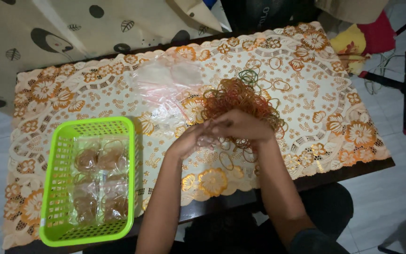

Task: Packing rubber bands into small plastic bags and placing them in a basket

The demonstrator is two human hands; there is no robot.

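Here, my left hand (190,139) and right hand (241,125) meet, fingers pinched on a small clear bag (208,140) beside the rubber band pile (240,99); green basket (89,180) sits left.

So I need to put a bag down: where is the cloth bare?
Free: the left end of the tablecloth above the green basket, and the right end past the rubber band pile. Crowded: the middle, with clear bags, the pile, and the left hand and right hand.
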